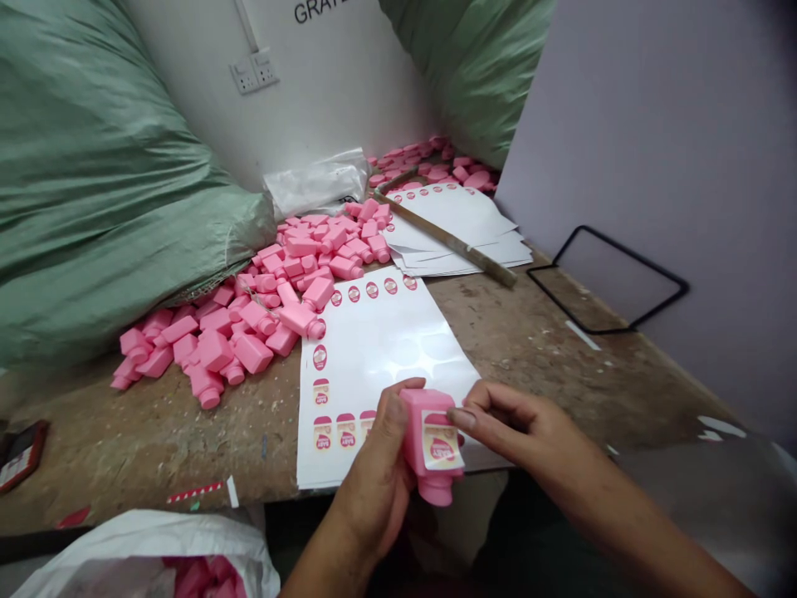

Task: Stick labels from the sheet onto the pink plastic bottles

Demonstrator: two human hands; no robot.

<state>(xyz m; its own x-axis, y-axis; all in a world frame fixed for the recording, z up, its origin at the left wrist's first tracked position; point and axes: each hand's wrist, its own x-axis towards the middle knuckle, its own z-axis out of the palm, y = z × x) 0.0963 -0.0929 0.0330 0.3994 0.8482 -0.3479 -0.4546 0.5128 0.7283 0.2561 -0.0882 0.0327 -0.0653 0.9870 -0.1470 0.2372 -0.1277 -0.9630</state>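
My left hand (374, 473) is wrapped round a small pink bottle (429, 453), held cap-down over the near edge of the table. A label sticker (441, 440) sits on the bottle's front face. My right hand (510, 428) pinches the sticker's upper right corner against the bottle with its fingertips. Just beyond both hands lies a white sticker sheet (379, 349) with a few labels left along its top and left edges.
A heap of pink bottles (261, 307) covers the worn wooden table (535, 332) at left. More sheets (461, 228) lie behind under a metal bar (448, 237). Green sacks (93, 183), a white bag of bottles (162, 556), a black wire frame (607, 278) and a phone (22, 457) surround.
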